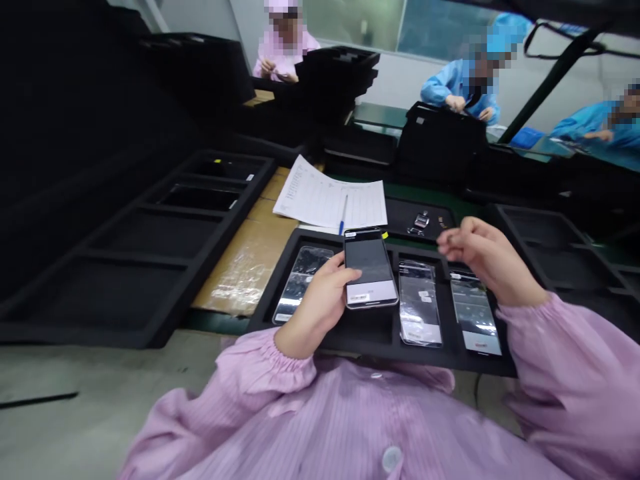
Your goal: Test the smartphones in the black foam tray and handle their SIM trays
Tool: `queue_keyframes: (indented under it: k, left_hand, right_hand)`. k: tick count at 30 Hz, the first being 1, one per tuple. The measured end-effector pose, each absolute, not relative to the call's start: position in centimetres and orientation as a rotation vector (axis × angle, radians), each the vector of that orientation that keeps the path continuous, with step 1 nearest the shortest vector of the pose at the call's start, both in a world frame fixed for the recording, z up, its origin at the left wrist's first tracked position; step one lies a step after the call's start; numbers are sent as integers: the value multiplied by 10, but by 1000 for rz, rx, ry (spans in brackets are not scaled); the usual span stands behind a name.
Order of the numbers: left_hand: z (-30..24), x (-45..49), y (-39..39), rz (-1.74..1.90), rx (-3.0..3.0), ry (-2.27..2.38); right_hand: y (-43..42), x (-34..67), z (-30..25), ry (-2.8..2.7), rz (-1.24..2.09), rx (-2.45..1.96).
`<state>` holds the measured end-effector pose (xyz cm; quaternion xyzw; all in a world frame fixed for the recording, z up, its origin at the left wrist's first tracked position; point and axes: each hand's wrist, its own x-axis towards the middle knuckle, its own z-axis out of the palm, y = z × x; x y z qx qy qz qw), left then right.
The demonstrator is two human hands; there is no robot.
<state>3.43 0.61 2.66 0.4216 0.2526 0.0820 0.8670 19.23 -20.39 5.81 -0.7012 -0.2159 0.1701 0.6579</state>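
Observation:
My left hand [320,299] is closed around a smartphone [370,267] with a lit grey and white screen, its thumb over the lower left of the glass. A yellow tab shows at the phone's top right corner. Below it lies a black foam tray [367,331]. In its slots rest a phone at the left [303,283], a film-wrapped phone [420,303] and a phone at the right [475,313]. Above the right-hand slots, my right hand [480,253] is raised with its fingertips pinched together. Whatever they may hold is too small to make out.
A printed sheet [320,193] with a blue pen [344,215] lies behind the tray. Small metal parts [421,220] sit on a dark tray beside it. Another foam tray [125,280] stands left, and one [565,247] right. Several people work across the bench.

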Motion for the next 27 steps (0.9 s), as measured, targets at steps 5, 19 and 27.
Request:
queue_keyframes:
  k: [5,19,27]
  left_hand:
    - [31,31,3,192,770,543]
    - [20,38,-1,207,597,584]
    - [22,36,-13,360,646,505]
  right_hand:
    - [-206,99,59,-335,972,-1366]
    - [-178,58,17,-86,881,-1262]
    - [-163,48,16,-229,762,-1115]
